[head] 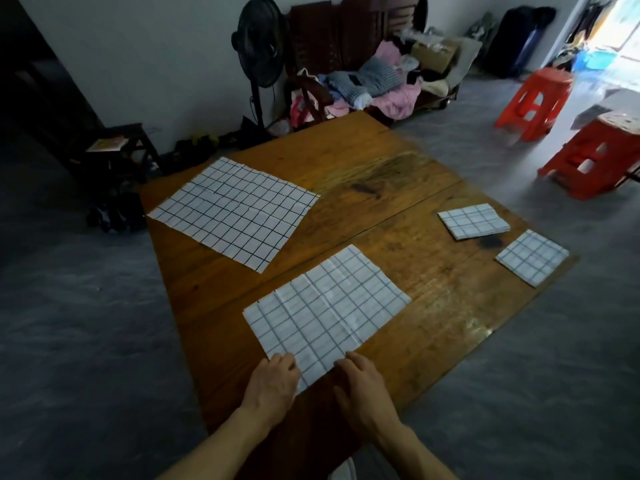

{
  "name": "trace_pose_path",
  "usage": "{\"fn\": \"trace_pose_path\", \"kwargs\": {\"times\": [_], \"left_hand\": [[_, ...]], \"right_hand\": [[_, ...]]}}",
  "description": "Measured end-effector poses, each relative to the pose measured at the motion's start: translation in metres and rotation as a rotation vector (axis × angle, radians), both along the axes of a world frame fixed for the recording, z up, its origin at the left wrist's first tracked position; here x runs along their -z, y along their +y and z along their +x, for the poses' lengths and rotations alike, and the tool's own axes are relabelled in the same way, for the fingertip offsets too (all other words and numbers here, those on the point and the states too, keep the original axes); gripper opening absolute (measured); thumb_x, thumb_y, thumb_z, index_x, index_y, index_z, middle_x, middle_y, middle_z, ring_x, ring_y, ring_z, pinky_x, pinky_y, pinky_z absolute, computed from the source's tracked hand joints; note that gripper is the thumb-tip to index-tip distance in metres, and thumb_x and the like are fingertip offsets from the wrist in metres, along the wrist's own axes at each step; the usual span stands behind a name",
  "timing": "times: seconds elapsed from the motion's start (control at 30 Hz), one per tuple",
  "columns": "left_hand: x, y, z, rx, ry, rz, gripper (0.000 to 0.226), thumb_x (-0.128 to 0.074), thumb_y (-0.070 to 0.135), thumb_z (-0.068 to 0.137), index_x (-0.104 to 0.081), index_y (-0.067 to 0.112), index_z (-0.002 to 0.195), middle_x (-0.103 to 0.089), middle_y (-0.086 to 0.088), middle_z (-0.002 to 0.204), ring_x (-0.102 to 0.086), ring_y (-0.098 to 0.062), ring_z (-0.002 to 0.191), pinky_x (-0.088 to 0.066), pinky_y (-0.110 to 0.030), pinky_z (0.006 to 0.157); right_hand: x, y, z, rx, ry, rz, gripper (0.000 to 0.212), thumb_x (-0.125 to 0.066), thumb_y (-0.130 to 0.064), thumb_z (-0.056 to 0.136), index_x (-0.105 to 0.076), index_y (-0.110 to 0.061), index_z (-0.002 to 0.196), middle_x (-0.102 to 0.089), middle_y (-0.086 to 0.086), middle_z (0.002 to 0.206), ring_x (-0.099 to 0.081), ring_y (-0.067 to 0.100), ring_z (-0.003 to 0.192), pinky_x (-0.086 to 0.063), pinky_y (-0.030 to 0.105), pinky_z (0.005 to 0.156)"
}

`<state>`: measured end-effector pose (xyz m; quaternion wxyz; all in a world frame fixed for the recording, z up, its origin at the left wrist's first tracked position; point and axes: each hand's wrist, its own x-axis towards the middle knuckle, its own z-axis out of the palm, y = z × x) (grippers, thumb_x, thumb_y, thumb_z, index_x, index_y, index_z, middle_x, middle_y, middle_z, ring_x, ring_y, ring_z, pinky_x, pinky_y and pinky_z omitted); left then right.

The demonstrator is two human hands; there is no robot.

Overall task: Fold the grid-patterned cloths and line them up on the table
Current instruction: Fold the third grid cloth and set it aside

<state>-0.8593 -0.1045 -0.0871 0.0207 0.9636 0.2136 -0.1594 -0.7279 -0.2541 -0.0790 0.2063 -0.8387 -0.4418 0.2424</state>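
The four cloths (239, 209) were white with dark grid lines. The table (398, 188) was brown wood; two stools (535, 98) were orange-red.

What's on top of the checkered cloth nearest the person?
Both hands rest on the near edge of the cloth: left hand, right hand. Nothing else lies on it. The cloth corner beneath the left hand is hidden.

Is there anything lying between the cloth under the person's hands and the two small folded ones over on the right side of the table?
Nothing visible does. Between the near cloth, whose near edge both the left hand and right hand touch, and the folded cloths there is only bare wooden table. The other flat cloth lies off to the left.
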Motion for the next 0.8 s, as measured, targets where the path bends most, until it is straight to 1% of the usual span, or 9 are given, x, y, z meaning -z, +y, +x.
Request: {"fn": "trace_pose_path", "kwargs": {"times": [0.17, 0.27, 0.43, 0.5, 0.57, 0.63, 0.67, 0.73, 0.8], "left_hand": [[0.001, 0.006, 0.001, 0.086, 0.02, -0.007, 0.027, -0.05, 0.023, 0.098, -0.059, 0.013, 0.121, -0.047, -0.006, 0.127, -0.044, -0.023, 0.114, -0.041, -0.036, 0.095], [-0.002, 0.012, 0.001, 0.121, 0.018, -0.052, 0.03, -0.054, 0.029, 0.095, -0.06, 0.013, 0.12, -0.046, -0.005, 0.125, -0.043, -0.023, 0.115, -0.04, -0.037, 0.097], [-0.021, 0.024, -0.013, 0.119, -0.09, -0.229, 0.024, -0.061, 0.035, 0.086, -0.063, 0.016, 0.101, -0.05, 0.0, 0.112, -0.046, -0.017, 0.106, -0.046, -0.035, 0.093], [-0.031, 0.03, -0.023, 0.147, -0.144, -0.295, 0.02, -0.061, 0.035, 0.085, -0.062, 0.017, 0.094, -0.051, 0.0, 0.107, -0.048, -0.015, 0.103, -0.048, -0.033, 0.091], [-0.04, 0.036, -0.035, 0.182, -0.205, -0.365, 0.018, -0.061, 0.036, 0.085, -0.061, 0.02, 0.091, -0.051, 0.001, 0.105, -0.049, -0.014, 0.1, -0.049, -0.032, 0.09], [-0.046, 0.045, -0.048, 0.213, -0.267, -0.431, 0.015, -0.062, 0.038, 0.086, -0.059, 0.024, 0.09, -0.052, 0.003, 0.104, -0.051, -0.012, 0.098, -0.049, -0.03, 0.089], [-0.048, 0.05, -0.054, 0.229, -0.3, -0.465, 0.016, -0.062, 0.04, 0.086, -0.057, 0.026, 0.09, -0.054, 0.004, 0.103, -0.051, -0.011, 0.099, -0.049, -0.029, 0.088], [-0.049, 0.061, -0.066, 0.26, -0.361, -0.547, 0.027, -0.061, 0.051, 0.085, -0.057, 0.028, 0.099, -0.056, 0.007, 0.106, -0.052, -0.009, 0.102, -0.048, -0.027, 0.089], [-0.048, 0.075, -0.077, 0.313, -0.367, -0.591, 0.052, -0.057, 0.067, 0.079, -0.057, 0.029, 0.114, -0.058, 0.011, 0.115, -0.051, -0.006, 0.107, -0.046, -0.026, 0.094]], "right_hand": [[0.003, 0.004, -0.011, 0.03, -0.011, -0.009, 0.05, -0.054, -0.03, 0.093, -0.043, -0.026, 0.142, -0.034, 0.0, 0.153, -0.029, 0.017, 0.141, -0.027, 0.031, 0.116], [0.006, 0.008, -0.025, 0.064, -0.043, -0.013, 0.054, -0.056, -0.025, 0.091, -0.041, -0.027, 0.143, -0.03, 0.0, 0.155, -0.027, 0.017, 0.142, -0.025, 0.03, 0.116], [0.017, 0.018, -0.06, 0.094, -0.175, -0.028, 0.069, -0.071, -0.021, 0.077, -0.043, -0.03, 0.14, -0.032, 0.0, 0.153, -0.027, 0.02, 0.142, -0.027, 0.035, 0.115], [0.02, 0.025, -0.078, 0.128, -0.21, 0.005, 0.062, -0.074, -0.021, 0.073, -0.052, -0.03, 0.13, -0.043, 0.0, 0.145, -0.036, 0.021, 0.137, -0.031, 0.033, 0.11], [0.018, 0.032, -0.098, 0.215, -0.262, 0.097, 0.041, -0.076, -0.022, 0.071, -0.064, -0.029, 0.11, -0.058, -0.004, 0.123, -0.052, 0.016, 0.117, -0.039, 0.027, 0.097], [0.009, 0.038, -0.118, 0.303, -0.311, 0.139, 0.021, -0.075, -0.02, 0.075, -0.069, -0.03, 0.092, -0.063, -0.01, 0.102, -0.055, 0.008, 0.097, -0.04, 0.02, 0.083], [0.005, 0.04, -0.126, 0.345, -0.313, 0.144, 0.017, -0.074, -0.017, 0.077, -0.071, -0.029, 0.089, -0.063, -0.012, 0.095, -0.054, 0.006, 0.091, -0.039, 0.019, 0.078], [-0.001, 0.04, -0.139, 0.444, -0.274, 0.164, 0.015, -0.072, -0.013, 0.081, -0.074, -0.025, 0.089, -0.063, -0.013, 0.091, -0.053, 0.004, 0.086, -0.041, 0.018, 0.075], [-0.004, 0.035, -0.149, 0.535, -0.187, 0.187, 0.015, -0.07, -0.011, 0.083, -0.075, -0.023, 0.092, -0.06, -0.016, 0.092, -0.054, 0.003, 0.088, -0.044, 0.019, 0.077]]}}
